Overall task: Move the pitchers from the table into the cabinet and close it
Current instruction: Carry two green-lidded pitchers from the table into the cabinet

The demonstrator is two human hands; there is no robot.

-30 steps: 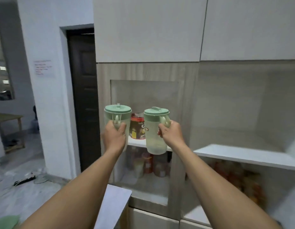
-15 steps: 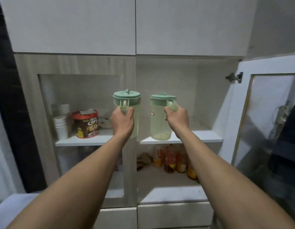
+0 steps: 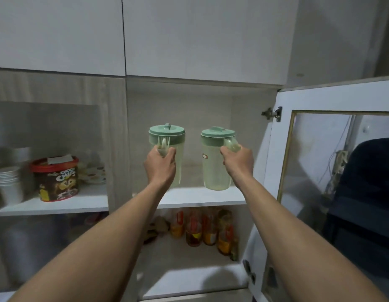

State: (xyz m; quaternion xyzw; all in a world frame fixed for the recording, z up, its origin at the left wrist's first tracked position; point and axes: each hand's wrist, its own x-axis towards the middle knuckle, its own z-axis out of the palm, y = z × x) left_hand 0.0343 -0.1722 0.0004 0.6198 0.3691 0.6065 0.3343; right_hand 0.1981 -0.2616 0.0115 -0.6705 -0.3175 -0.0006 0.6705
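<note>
Pitchers (image 3: 215, 162) upright by their handles, one per hand (image 3: 160, 164).

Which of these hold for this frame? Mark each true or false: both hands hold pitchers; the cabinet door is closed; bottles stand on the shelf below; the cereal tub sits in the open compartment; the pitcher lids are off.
1. Each hand holds a pitcher. True: left hand grips the left pitcher, right hand the right pitcher.
2. The cabinet door is closed. False: the cabinet door stands open at right.
3. Bottles stand on the shelf below. True: bottles.
4. The cereal tub sits in the open compartment. False: the cereal tub is in the left compartment.
5. The lids are off. False: both green lids are on.
</note>
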